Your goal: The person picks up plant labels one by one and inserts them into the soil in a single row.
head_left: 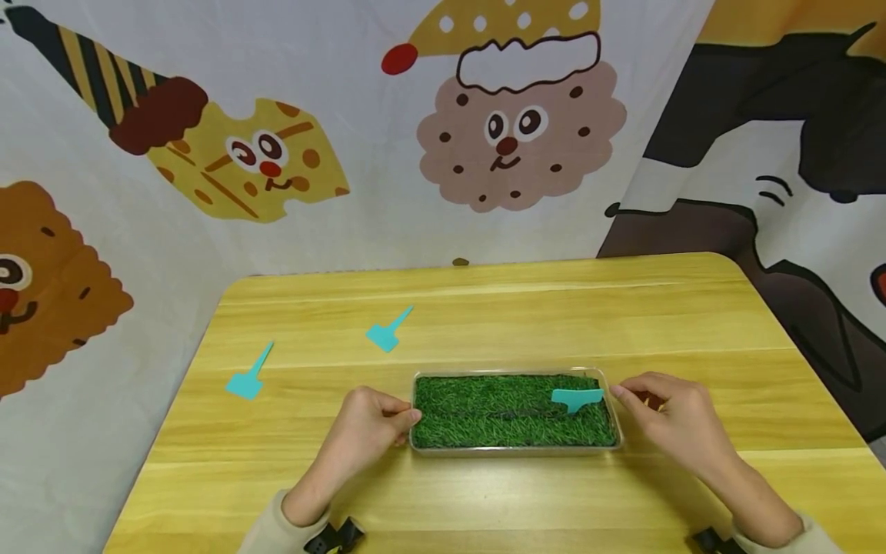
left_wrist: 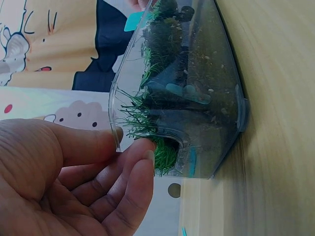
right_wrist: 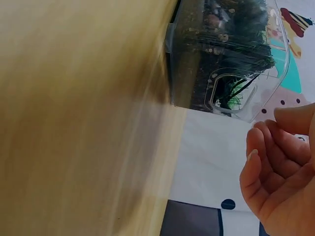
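Observation:
A clear plastic box (head_left: 515,452) stands on the table with green grass turf (head_left: 477,415) filling its top; dark, speckled material shows through its walls in the wrist views. My left hand (head_left: 363,431) pinches the rim at the box's left end, thumb on one side and fingers by the end cutout. Close to the opposite end is my right hand (head_left: 681,419), fingers loosely curled and holding nothing; a small gap separates its fingertips from the rim in the right wrist view. A teal plant label (head_left: 577,398) stands in the turf near the right end.
Two more teal plant labels, one at far left (head_left: 248,375) and one behind the box (head_left: 388,332), lie flat on the wooden table (head_left: 554,308). A cloth printed with cartoon figures (head_left: 374,192) hangs behind the table's back edge.

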{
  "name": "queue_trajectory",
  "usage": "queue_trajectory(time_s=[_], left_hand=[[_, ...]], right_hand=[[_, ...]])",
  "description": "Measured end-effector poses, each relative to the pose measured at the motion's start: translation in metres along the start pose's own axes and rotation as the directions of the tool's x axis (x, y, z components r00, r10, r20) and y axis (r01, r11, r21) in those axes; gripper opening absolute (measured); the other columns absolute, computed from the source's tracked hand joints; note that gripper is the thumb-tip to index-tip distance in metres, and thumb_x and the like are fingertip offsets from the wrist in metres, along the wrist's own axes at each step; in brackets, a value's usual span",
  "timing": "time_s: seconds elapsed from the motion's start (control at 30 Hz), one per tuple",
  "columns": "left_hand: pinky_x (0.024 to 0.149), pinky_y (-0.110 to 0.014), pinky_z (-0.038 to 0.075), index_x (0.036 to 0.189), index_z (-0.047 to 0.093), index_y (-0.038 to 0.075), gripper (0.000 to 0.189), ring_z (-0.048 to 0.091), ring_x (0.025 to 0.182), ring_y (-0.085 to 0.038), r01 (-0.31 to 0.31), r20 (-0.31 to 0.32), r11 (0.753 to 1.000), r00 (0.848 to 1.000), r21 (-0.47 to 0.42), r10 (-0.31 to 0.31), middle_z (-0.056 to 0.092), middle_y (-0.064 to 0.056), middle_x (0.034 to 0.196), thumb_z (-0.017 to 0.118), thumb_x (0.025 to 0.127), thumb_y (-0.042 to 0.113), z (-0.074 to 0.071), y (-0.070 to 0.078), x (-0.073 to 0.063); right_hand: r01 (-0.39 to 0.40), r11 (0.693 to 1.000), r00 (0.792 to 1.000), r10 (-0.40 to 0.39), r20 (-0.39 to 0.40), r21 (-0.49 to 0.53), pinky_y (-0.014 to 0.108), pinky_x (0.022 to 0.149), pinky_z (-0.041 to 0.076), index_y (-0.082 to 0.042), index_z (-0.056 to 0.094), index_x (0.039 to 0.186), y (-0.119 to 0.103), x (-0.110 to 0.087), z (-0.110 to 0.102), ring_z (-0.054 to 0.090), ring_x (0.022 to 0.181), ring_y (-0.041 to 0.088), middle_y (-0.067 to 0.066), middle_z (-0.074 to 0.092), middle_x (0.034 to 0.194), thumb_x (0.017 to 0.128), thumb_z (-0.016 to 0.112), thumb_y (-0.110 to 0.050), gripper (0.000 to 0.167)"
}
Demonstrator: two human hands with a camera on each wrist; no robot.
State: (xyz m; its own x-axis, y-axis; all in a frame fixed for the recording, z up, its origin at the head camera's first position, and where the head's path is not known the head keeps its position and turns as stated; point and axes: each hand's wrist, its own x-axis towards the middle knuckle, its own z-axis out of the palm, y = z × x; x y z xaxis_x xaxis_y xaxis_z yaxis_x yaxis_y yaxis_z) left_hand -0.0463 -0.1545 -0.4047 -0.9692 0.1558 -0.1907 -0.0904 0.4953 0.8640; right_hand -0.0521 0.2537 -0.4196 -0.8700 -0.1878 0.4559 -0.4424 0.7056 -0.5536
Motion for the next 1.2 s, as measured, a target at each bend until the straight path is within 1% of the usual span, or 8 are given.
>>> queue_trajectory(time_s=[0.27,0.4,0.47,0.63,0.77,0.9,1.0,1.2], left_hand=[[0.045,-0.02,0.033,0.091,0.084,0.005,0.008,0.064,0.056,-0.02,-0.001,0.011,1.0,1.0,0.004,0.001,0.072,0.003,0.064,0.078,0.094,0.008,-0.001,0.002,0.0],[0.047,-0.02,0.04,0.093,0.084,0.004,0.009,0.065,0.059,-0.018,-0.02,0.025,1.0,1.0,0.011,0.02,0.075,0.0,0.071,0.076,0.095,0.008,-0.002,0.002,0.0],[0.048,-0.02,0.04,0.094,0.084,0.005,0.01,0.059,0.057,-0.014,-0.029,0.029,0.999,0.999,0.024,0.028,0.076,0.0,0.076,0.075,0.096,0.007,-0.003,0.002,0.0],[0.043,-0.018,0.027,0.084,0.084,0.008,0.019,0.03,0.047,-0.007,-0.067,0.028,0.995,0.997,0.08,0.065,0.052,0.004,0.054,0.071,0.099,0.007,-0.01,0.002,0.004],[0.043,-0.019,0.025,0.09,0.085,0.009,0.017,0.028,0.045,-0.006,-0.102,-0.01,0.989,0.995,0.106,0.104,0.049,0.004,0.051,0.07,0.099,0.007,-0.016,0.003,0.012],[0.045,-0.022,0.03,0.103,0.084,0.006,0.014,0.032,0.044,-0.008,-0.119,-0.075,0.984,0.989,0.135,0.13,0.066,-0.001,0.062,0.071,0.1,0.007,-0.022,0.004,0.023],[0.045,-0.024,0.036,0.11,0.081,0.002,0.016,0.047,0.05,-0.01,-0.148,-0.138,0.971,0.975,0.187,0.175,0.076,-0.007,0.08,0.072,0.099,0.008,-0.027,0.005,0.035],[0.043,-0.03,0.038,0.125,0.074,-0.003,0.031,0.064,0.066,-0.029,-0.17,-0.195,0.931,0.951,0.323,0.241,0.074,-0.022,0.116,0.074,0.097,0.009,-0.035,-0.001,0.057]], right_hand=[[-0.102,0.995,0.991,0.101,0.083,0.009,0.016,0.051,0.043,-0.015,0.082,0.081,-0.001,-0.004,0.0,0.054,0.056,0.001,-0.013,0.07,0.071,0.085,0.084,-0.001,0.015],[-0.138,0.99,0.983,0.136,0.12,0.007,0.017,0.052,0.046,-0.014,0.083,0.083,-0.003,-0.005,0.0,0.057,0.057,0.001,-0.011,0.073,0.073,0.088,0.083,-0.004,0.012],[-0.143,0.99,0.982,0.141,0.126,0.009,0.017,0.052,0.047,-0.014,0.083,0.083,-0.003,-0.005,0.0,0.059,0.058,0.001,-0.009,0.074,0.074,0.088,0.082,-0.004,0.011],[-0.147,0.989,0.98,0.144,0.135,0.011,0.017,0.053,0.047,-0.013,0.083,0.083,-0.004,-0.005,0.001,0.059,0.059,0.001,-0.007,0.075,0.077,0.089,0.082,-0.004,0.011],[-0.145,0.989,0.981,0.142,0.135,0.008,0.017,0.052,0.046,-0.014,0.083,0.084,-0.004,-0.004,0.001,0.058,0.058,0.001,-0.007,0.075,0.077,0.089,0.082,-0.004,0.011],[-0.149,0.989,0.979,0.148,0.142,-0.002,0.018,0.053,0.046,-0.016,0.083,0.085,-0.003,-0.005,0.0,0.057,0.059,0.001,-0.01,0.074,0.077,0.09,0.082,-0.006,0.011],[-0.144,0.99,0.978,0.144,0.154,-0.011,0.019,0.053,0.045,-0.017,0.083,0.085,-0.003,-0.004,-0.001,0.056,0.059,0.0,-0.011,0.074,0.077,0.091,0.082,-0.007,0.011],[-0.157,0.988,0.972,0.154,0.176,0.002,0.02,0.051,0.04,-0.017,0.082,0.086,-0.002,-0.003,-0.001,0.049,0.056,0.001,-0.009,0.072,0.074,0.091,0.082,-0.007,0.011]])
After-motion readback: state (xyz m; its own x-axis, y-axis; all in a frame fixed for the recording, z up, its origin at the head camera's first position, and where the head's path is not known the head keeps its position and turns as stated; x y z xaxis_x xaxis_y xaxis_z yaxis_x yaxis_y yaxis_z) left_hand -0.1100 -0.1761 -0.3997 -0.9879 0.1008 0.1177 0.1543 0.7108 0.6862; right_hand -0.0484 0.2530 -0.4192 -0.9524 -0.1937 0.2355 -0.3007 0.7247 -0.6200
